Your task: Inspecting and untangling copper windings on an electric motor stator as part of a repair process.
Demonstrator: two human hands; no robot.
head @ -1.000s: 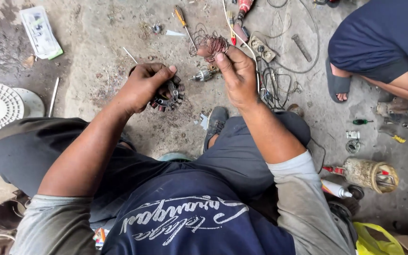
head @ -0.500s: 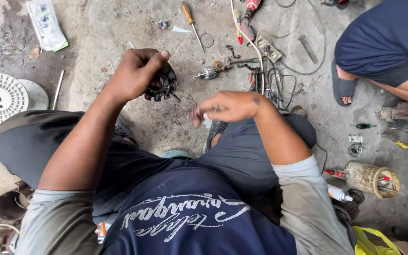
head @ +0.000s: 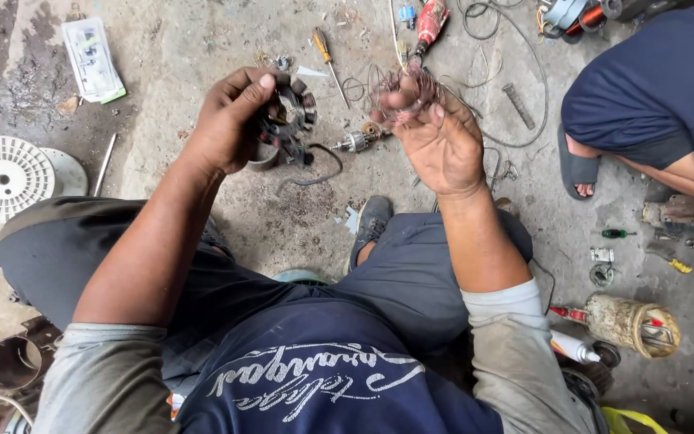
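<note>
My left hand (head: pixel 230 120) grips a dark round motor stator (head: pixel 289 124) with coil poles around its rim and a black lead hanging from it. My right hand (head: pixel 437 141) is raised beside it, palm up, pinching a tangled bundle of thin copper wire (head: pixel 402 87) between thumb and fingers. Both hands are held above the concrete floor, about a hand's width apart. I sit on the ground with my knees spread and one shoe (head: pixel 371 225) below the hands.
A screwdriver (head: pixel 329 55), a small rotor (head: pixel 357 142), loose wires and a red tool (head: pixel 430 22) lie ahead. A white plastic spool (head: pixel 6 177) and a flat packet (head: pixel 91 60) are at left. Another person (head: pixel 660 104) crouches at right; a worn motor part (head: pixel 632 323) lies nearby.
My right hand dropped low toward my knee half a second ago and has come back up with the copper wire bundle. My left hand has kept holding the stator.
</note>
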